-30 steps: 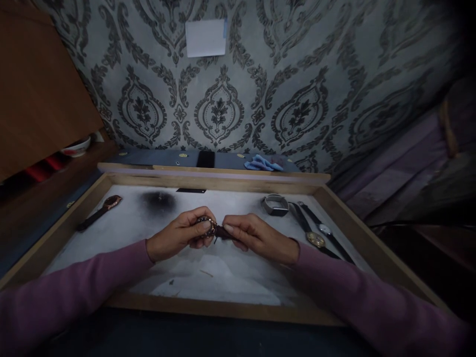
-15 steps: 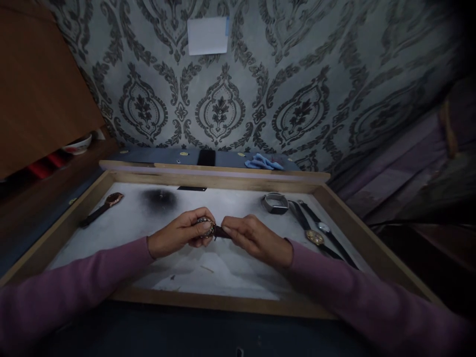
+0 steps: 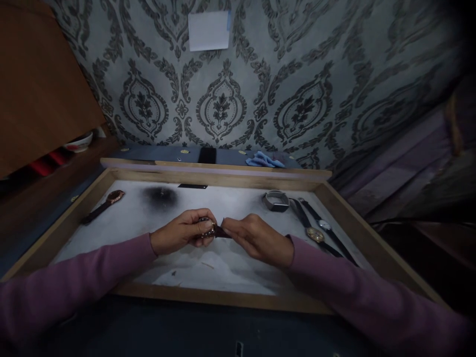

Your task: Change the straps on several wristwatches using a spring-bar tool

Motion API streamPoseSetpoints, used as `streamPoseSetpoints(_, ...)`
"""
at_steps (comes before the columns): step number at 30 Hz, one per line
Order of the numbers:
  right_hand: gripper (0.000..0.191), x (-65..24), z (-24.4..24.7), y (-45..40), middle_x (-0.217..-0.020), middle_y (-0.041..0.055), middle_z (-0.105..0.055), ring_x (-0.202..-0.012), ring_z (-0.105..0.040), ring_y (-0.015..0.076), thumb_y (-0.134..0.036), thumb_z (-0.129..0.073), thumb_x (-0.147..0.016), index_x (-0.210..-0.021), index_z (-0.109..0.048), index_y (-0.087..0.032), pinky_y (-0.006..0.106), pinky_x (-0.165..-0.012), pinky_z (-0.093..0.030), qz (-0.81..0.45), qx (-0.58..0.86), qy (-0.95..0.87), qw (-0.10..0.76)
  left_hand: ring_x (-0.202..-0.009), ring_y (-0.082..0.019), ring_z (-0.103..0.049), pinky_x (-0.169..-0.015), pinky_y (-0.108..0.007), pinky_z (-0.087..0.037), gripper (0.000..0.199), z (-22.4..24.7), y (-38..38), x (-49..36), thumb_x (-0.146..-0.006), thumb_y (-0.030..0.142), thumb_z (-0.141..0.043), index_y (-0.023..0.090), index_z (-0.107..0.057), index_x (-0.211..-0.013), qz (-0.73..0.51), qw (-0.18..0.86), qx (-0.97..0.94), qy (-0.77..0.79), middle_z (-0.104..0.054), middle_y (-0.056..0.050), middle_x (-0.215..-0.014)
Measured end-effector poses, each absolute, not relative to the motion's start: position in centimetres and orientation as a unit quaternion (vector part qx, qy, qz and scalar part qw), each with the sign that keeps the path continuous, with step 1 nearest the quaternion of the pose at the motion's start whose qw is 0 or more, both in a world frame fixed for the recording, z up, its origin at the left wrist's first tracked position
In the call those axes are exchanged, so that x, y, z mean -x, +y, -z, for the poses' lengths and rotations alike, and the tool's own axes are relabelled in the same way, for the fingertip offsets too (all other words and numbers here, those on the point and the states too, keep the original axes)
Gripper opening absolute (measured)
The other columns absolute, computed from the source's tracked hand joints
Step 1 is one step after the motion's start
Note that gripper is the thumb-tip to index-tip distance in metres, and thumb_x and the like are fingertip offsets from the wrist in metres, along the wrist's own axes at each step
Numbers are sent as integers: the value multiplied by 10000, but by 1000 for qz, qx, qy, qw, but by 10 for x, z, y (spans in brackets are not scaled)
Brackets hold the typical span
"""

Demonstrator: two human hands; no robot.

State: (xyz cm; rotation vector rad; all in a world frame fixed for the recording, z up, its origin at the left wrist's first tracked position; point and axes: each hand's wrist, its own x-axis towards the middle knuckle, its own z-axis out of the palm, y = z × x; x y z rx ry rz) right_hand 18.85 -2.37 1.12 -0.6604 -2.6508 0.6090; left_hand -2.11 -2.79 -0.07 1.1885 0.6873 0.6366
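My left hand (image 3: 186,231) is closed around the case of a wristwatch (image 3: 207,227), its thumb lying over the dial. My right hand (image 3: 256,239) pinches a dark piece of cloth or strap (image 3: 222,232) against the right side of that watch; which of the two it is I cannot tell. Both hands are held over the white floor of a shallow wooden tray (image 3: 223,295). To the right in the tray lie a grey-banded watch (image 3: 275,201), a gold-faced watch (image 3: 315,234) with a dark strap and a white-faced watch (image 3: 325,225).
Another dark-strapped watch (image 3: 104,206) lies at the tray's left. A flat black strip (image 3: 192,186) rests by the back wall. Behind the tray are a blue cloth (image 3: 265,159) and a black flat object (image 3: 207,155). A wooden cabinet (image 3: 40,79) stands on the left.
The dark piece in my right fingers now shows a raised tip at the watch's right side. My hands stay nearly in place; the view has shifted slightly.
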Motion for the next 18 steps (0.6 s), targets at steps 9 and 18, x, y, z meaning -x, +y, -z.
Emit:
streamPoseSetpoints(9, 241, -183, -11, -34, -574, -11, -483, -475, -399, 110, -183, -334, -956, -770, -489, -190, 238, -503, -284, -242, 209, -933, 163, -460, -37, -380, -440, -139, -246, 262, -22, -6, 30, -798, 342, -705, 131, -551, -815, -425, 727, -437, 317, -489, 31, -579)
streamPoseSetpoints(18, 307, -184, -2, -26, -553, -59, -330, -466, -320, 87, -307, -325, -989, -722, -429, -196, 220, -486, -266, -351, 279, -875, 184, -554, -80, -531, -516, -170, -374, 246, -12, -13, 35, -801, 346, -703, 148, -569, -861, -359, 759, -427, 335, -613, -15, -658)
